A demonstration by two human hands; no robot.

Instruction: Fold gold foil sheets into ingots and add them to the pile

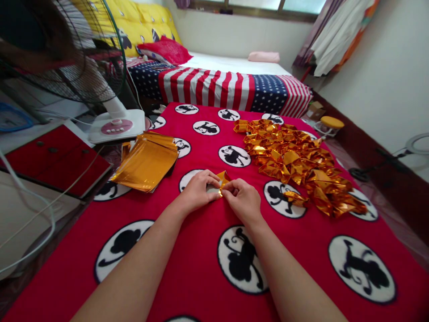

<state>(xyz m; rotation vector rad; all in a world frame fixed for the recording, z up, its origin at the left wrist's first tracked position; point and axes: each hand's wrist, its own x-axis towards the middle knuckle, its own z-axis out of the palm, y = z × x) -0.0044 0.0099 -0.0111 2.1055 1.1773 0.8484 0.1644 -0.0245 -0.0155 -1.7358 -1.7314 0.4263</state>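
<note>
A small piece of shiny gold foil paper point(223, 178), partly folded, is pinched between my two hands above the red cloth. My left hand point(200, 190) grips its left side with thumb and fingers closed, and a pale underside shows by the thumb. On its right edge my right hand point(244, 197) is closed in a pinch. My fingers hide much of the paper. Left of my hands lies a stack of flat gold foil sheets point(147, 163). Over to the right is a heap of folded gold foil pieces point(295, 156), with one folded piece point(295, 198) at its near edge.
The red cloth point(187, 273) with black figures in white circles covers the surface. A fan point(115, 127) stands at the left beside a red-fronted cabinet point(56, 150). Beyond the far edge is a bed point(208, 87); a yellow stool point(331, 122) stands at right.
</note>
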